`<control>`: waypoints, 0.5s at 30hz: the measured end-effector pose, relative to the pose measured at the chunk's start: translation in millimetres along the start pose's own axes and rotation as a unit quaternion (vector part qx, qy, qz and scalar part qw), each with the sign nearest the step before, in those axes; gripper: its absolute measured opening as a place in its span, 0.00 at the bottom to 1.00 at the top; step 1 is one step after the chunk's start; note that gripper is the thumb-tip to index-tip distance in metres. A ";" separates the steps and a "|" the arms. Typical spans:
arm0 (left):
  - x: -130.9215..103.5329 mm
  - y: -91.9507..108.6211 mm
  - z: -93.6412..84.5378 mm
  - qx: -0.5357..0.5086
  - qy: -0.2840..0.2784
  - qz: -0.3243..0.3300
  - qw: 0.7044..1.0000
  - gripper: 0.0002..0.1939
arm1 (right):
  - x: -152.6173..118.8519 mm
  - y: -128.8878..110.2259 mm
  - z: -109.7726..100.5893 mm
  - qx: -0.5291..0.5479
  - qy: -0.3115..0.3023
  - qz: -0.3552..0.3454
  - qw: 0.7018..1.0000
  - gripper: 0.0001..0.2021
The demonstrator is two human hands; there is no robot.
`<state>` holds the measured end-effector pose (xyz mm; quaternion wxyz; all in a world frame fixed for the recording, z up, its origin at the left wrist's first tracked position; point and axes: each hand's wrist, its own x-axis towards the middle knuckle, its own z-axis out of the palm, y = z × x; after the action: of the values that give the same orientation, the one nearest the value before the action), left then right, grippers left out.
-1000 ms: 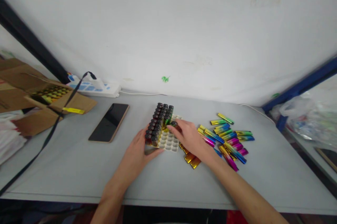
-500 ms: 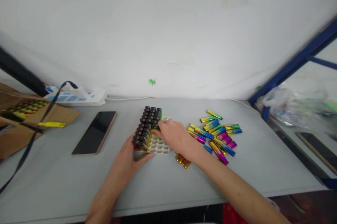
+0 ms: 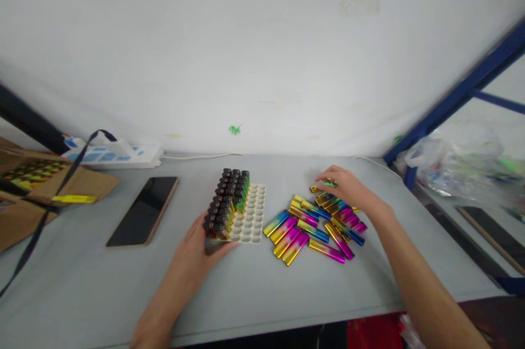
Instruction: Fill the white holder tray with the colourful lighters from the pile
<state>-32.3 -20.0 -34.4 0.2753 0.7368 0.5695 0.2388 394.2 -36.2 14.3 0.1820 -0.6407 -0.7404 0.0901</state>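
A white tray (image 3: 251, 216) with rows of round-cornered holes stands on the table, its left part filled with upright black-topped lighters (image 3: 227, 196). My left hand (image 3: 200, 248) grips the tray's near left corner, thumb along the front edge, other fingers partly hidden behind the left side. To the right lies a loose pile of shiny lighters (image 3: 287, 234) in gold, pink, blue and green. At the pile's far side, my right hand (image 3: 343, 187) has its fingers closed around a green-gold lighter (image 3: 330, 182); part of the grip is hidden.
A dark-screened phone (image 3: 143, 211) lies left of the tray. Farther left are an open cardboard box (image 3: 86, 182) holding more lighters, a black strap (image 3: 53, 201) and a white power strip (image 3: 139, 156). Plastic bags (image 3: 447, 166) sit beyond a blue frame (image 3: 451, 100) at right.
My right hand has moved from the tray to the far side of the loose pile and closed on a lighter there. My left hand stays at the tray's corner.
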 end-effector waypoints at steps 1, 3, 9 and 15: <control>0.0 -0.1 0.0 -0.001 0.001 -0.001 1.000 0.35 | -2.9 14.9 -4.4 0.000 -0.021 0.004 1.000 0.11; 0.0 -0.2 -0.1 0.001 0.001 -0.004 1.000 0.34 | -5.6 36.5 -8.3 0.002 -0.050 0.012 0.999 0.13; 0.3 -0.9 -0.6 0.004 0.011 0.002 1.000 0.34 | 9.8 45.0 1.6 0.014 -0.049 -0.009 0.999 0.10; -0.6 0.3 -0.4 -0.011 0.013 0.005 1.000 0.33 | 19.2 0.5 9.4 0.168 0.025 0.004 0.986 0.15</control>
<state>-32.5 -20.5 -33.8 0.2745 0.7332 0.5670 0.2561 388.9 -16.3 8.4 0.3049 -0.6061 -0.7075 0.1977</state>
